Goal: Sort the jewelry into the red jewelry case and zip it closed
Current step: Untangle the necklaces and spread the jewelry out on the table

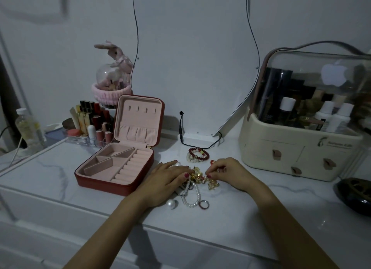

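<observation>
The red jewelry case [104, 183] lies open on the white marble table, lid upright, its pink compartments bare. To its right is a pile of jewelry: gold pieces [197, 176], a pearl bracelet [190, 198], a ring [204, 204], a large pearl [171, 204] and red beaded bracelets [198, 154]. My left hand [166, 180] rests flat on the pile's left side, fingers straight. My right hand [226, 171] pinches a gold piece at the pile's right side.
A curved mirror [192, 68] leans on the wall behind, its black cable [192, 144] lying beside the beaded bracelets. A cream cosmetics organiser [301, 148] stands at right, a lipstick rack [90, 124] and bottle [28, 128] at left, a dark dish [355, 194] far right.
</observation>
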